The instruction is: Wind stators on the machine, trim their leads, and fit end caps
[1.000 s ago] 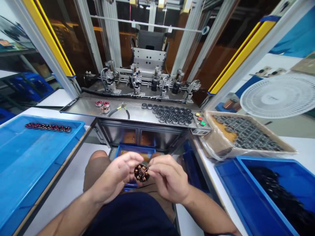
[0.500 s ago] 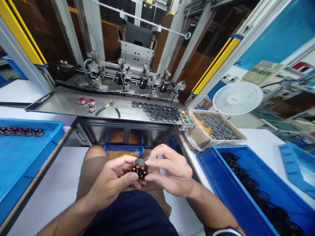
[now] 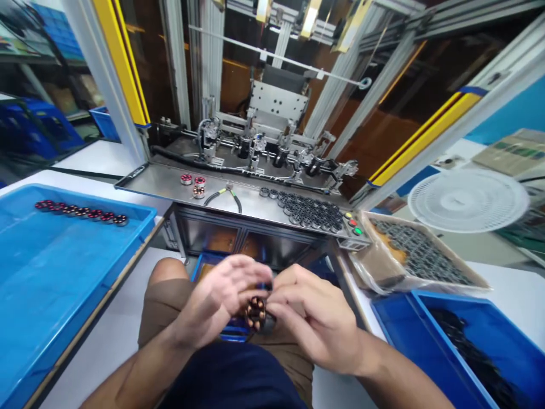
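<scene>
Hands (image 3: 320, 321): left newly splayed, right pinching stator (image 3: 255, 313).

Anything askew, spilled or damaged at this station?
Nothing plainly spilled or damaged. Mildly odd: black-handled metal pliers lie splayed open on the silver steel ledge, between red or copper wound rings and dark grey rings. The round copper-wound part at the right hand is blurred; damage there can't be judged.

Before the ledge (image 3: 159, 180) bearing pliers (image 3: 222, 192), the stator (image 3: 256, 313) sits between a tray (image 3: 76, 255) at left and a bin (image 3: 404, 329) at right.
</scene>
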Demonstrator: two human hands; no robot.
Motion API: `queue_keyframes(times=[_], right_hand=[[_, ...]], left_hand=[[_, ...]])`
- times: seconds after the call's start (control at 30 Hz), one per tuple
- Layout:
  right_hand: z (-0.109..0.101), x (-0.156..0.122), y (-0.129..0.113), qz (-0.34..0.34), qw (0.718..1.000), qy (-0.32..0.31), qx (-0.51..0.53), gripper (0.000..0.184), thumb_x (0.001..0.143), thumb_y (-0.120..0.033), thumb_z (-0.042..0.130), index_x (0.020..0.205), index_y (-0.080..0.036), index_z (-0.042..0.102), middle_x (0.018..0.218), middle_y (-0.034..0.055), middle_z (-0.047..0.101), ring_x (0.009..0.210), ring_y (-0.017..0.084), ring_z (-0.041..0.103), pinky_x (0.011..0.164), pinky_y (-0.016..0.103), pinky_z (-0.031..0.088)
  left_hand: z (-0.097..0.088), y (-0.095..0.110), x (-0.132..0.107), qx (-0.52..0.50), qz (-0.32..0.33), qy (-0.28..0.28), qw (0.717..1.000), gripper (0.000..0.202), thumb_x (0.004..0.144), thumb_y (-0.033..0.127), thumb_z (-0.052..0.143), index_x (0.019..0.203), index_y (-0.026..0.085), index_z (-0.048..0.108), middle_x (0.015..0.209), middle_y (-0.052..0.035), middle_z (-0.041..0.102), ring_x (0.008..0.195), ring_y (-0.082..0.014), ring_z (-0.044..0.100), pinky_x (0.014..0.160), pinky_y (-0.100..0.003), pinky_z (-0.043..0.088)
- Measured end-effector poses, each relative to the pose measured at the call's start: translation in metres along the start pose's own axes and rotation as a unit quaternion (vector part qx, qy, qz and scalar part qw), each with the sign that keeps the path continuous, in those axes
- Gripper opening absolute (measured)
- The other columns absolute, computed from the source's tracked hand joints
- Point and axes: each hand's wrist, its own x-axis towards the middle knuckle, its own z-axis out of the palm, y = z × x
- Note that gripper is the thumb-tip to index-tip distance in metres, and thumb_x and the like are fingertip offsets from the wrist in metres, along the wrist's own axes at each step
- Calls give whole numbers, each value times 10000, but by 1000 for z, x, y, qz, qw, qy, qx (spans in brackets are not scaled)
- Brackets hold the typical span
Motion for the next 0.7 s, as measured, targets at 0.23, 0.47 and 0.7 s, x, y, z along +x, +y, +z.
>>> queue_keyframes(times=[0.23,0.47,0.7], right_hand=[[-12,18,24,8,998,-57,-26,131,860,-21,574,870,-97,680,764,89,647,698,124,611,604,221,527],[-9,40,48,42,998,-12,54,127,861,-15,585,828,-104,669,771,76,661,730,110,627,661,200,526],[-5,44,59,41,992,-18,116,84,875,-68,620,812,-83,674,733,73,649,691,111,603,630,219,504]], left_hand=[[-8,-10,14,61,-63,-11,996,239,905,357,605,1029,153,618,806,-72,718,672,-165,718,564,-223,550],[-18,8,40,-7,77,56,995,462,730,370,797,1151,266,638,1257,-56,648,1120,-232,650,938,-329,519],[-40,4,54,-76,-262,-120,955,704,936,642,278,910,63,676,618,-141,707,522,-229,694,423,-250,495]])
